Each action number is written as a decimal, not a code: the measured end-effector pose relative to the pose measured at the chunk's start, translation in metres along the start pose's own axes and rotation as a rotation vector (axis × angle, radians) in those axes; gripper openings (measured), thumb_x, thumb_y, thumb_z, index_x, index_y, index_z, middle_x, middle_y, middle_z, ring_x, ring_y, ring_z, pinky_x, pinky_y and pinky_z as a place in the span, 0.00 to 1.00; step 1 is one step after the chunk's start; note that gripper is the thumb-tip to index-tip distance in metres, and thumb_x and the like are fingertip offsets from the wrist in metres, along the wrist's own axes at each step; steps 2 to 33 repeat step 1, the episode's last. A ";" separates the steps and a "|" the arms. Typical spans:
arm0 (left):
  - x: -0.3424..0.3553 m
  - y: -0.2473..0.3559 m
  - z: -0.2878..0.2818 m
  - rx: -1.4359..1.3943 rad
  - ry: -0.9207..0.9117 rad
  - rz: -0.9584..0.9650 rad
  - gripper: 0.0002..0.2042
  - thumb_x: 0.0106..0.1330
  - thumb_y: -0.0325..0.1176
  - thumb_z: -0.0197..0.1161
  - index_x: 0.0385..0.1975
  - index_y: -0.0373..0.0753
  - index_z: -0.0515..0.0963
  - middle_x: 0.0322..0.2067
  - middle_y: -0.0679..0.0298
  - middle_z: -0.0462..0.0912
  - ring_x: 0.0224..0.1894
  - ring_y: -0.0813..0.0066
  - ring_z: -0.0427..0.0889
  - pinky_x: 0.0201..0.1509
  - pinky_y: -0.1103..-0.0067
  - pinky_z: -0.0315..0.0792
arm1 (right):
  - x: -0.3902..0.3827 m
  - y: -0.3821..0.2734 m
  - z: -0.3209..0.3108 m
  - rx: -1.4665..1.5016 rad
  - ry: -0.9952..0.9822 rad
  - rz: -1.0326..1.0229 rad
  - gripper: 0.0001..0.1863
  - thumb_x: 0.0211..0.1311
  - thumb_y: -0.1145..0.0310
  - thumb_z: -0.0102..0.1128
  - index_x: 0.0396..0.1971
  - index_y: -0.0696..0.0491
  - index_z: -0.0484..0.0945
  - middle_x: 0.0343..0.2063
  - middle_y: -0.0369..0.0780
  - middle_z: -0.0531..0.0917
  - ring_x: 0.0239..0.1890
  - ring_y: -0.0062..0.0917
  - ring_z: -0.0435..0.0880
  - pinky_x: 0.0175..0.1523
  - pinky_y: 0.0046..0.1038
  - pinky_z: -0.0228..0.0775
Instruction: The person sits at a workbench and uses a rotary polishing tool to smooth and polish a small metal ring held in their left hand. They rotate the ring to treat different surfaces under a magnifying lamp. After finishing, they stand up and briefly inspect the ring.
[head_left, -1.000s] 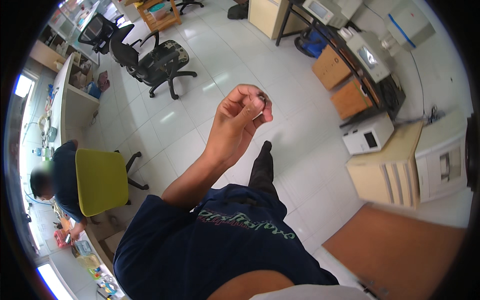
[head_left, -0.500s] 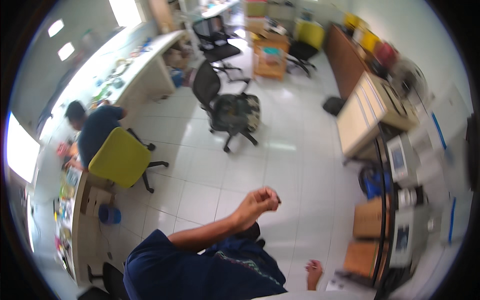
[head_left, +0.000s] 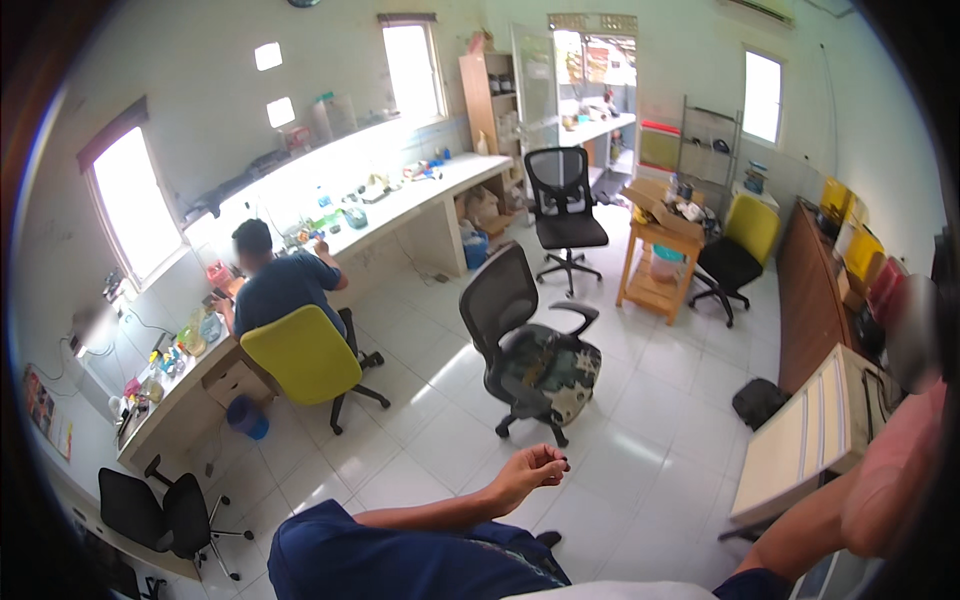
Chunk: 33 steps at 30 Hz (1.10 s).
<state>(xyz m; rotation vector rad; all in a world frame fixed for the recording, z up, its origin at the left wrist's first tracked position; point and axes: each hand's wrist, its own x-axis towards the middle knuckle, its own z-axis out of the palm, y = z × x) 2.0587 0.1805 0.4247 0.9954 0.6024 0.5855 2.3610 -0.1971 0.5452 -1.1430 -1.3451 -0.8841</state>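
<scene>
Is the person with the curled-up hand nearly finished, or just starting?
Nothing looks finished. In hand: the left hand is curled, fingertips pinched together above the white floor, near the black office chair; whether it pinches something is too small to tell. The right forearm is raised, its hand out of view. Probably most work remains.

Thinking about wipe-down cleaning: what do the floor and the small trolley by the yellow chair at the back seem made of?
Floor: looks like glazed white ceramic tile, with grout lines and glossy window glare. Trolley: apparently bare light wood, with a pale tan matt surface and plain square legs.
</scene>
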 end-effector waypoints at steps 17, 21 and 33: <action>0.024 0.005 0.006 -0.017 0.019 0.025 0.06 0.69 0.35 0.63 0.40 0.43 0.75 0.38 0.69 0.79 0.41 0.83 0.77 0.51 0.80 0.73 | -0.007 0.026 0.004 0.014 0.019 -0.006 0.17 0.73 0.71 0.44 0.52 0.68 0.70 0.43 0.50 0.77 0.42 0.34 0.75 0.48 0.35 0.68; 0.024 0.005 0.006 -0.017 0.019 0.025 0.06 0.69 0.35 0.63 0.40 0.43 0.75 0.38 0.69 0.79 0.41 0.83 0.77 0.51 0.80 0.73 | -0.007 0.026 0.004 0.014 0.019 -0.006 0.17 0.73 0.71 0.44 0.52 0.68 0.70 0.43 0.50 0.77 0.42 0.34 0.75 0.48 0.35 0.68; 0.024 0.005 0.006 -0.017 0.019 0.025 0.06 0.69 0.35 0.63 0.40 0.43 0.75 0.38 0.69 0.79 0.41 0.83 0.77 0.51 0.80 0.73 | -0.007 0.026 0.004 0.014 0.019 -0.006 0.17 0.73 0.71 0.44 0.52 0.68 0.70 0.43 0.50 0.77 0.42 0.34 0.75 0.48 0.35 0.68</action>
